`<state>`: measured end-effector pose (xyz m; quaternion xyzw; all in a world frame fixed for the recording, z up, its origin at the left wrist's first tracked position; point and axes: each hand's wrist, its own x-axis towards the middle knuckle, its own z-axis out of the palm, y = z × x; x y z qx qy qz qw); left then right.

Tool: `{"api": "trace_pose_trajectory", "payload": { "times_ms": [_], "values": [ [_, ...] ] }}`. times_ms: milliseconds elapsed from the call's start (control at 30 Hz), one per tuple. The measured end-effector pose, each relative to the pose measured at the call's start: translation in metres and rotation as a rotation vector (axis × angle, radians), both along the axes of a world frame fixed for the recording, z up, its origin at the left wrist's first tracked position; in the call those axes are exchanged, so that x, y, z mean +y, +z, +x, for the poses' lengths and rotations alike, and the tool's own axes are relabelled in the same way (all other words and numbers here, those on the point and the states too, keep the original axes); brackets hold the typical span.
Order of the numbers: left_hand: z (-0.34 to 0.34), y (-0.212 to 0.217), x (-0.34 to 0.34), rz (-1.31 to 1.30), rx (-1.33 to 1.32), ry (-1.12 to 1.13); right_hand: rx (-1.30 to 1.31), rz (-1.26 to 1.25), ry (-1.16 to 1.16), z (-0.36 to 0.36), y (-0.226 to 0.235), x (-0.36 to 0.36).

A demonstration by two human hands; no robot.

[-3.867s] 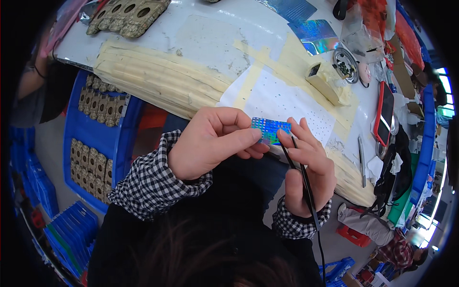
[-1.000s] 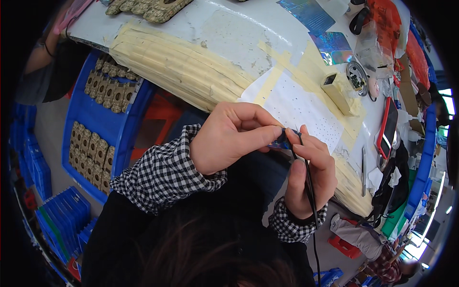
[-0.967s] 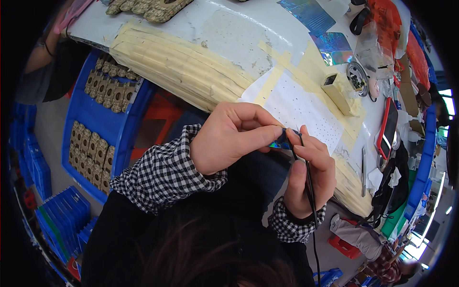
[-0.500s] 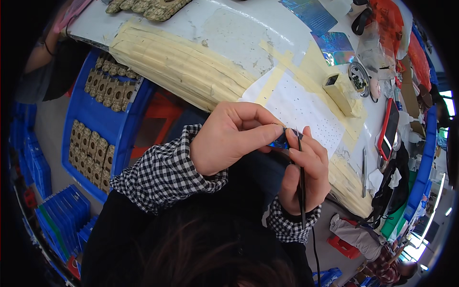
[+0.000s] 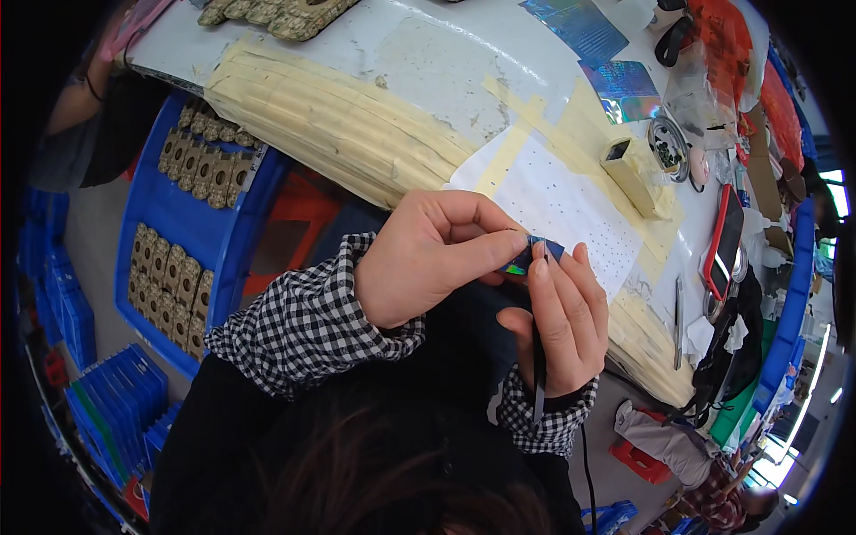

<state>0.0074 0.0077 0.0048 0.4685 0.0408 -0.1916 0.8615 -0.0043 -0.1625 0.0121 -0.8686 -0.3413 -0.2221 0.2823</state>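
Between the thumb and bent fingers of my left hand (image 5: pixel 428 259) is a small piece of shiny blue-green holographic film (image 5: pixel 518 265). My right hand (image 5: pixel 566 321) meets it from the right, fingertips at the film's right end. Slim dark tweezers (image 5: pixel 539 374) lie along the palm of that hand, their silver end toward my wrist; their other end is hidden by the fingers. Just beyond both hands, a white paper sheet (image 5: pixel 557 192) dotted with tiny dark specks is taped to the table.
A blue tray (image 5: pixel 169 227) at left holds rows of camouflage-patterned casings (image 5: pixel 169 276). On the table (image 5: pixel 419 53) are holographic sheets (image 5: pixel 580 31), a tape-wrapped box (image 5: pixel 637 174), a round metal dish (image 5: pixel 669 147), a red-edged phone (image 5: pixel 725 241) and silver tweezers (image 5: pixel 679 321). Another person's arm (image 5: pixel 76 111) shows far left.
The fingers of my right hand have straightened and come up against the film. The tweezers have swung left and now lie lower in that hand. My left hand stays in place.
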Motion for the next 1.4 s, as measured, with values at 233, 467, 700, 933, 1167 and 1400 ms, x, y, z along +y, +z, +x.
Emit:
{"api": "trace_pose_trajectory", "payload": {
  "times_ms": [233,467,700,933,1167,1400],
  "values": [
    [0.000,-0.001,0.000,0.006,-0.009,-0.004,0.002,0.001,0.011,-0.001,-0.004,-0.004],
    [0.000,-0.001,0.000,0.017,-0.004,-0.006,0.000,-0.019,0.034,-0.001,-0.004,-0.005],
    [0.000,0.000,0.001,0.016,-0.014,-0.012,0.031,0.076,0.044,-0.001,-0.003,-0.004],
    [0.001,0.000,0.000,0.058,-0.014,-0.017,0.126,0.178,0.024,-0.005,0.003,-0.010],
    [0.001,-0.002,-0.001,0.088,-0.019,0.002,0.118,0.018,-0.149,-0.021,0.004,-0.048],
    [0.001,0.001,-0.002,0.120,-0.017,-0.007,0.156,-0.118,-0.219,-0.031,0.000,-0.059]
  ]
}}
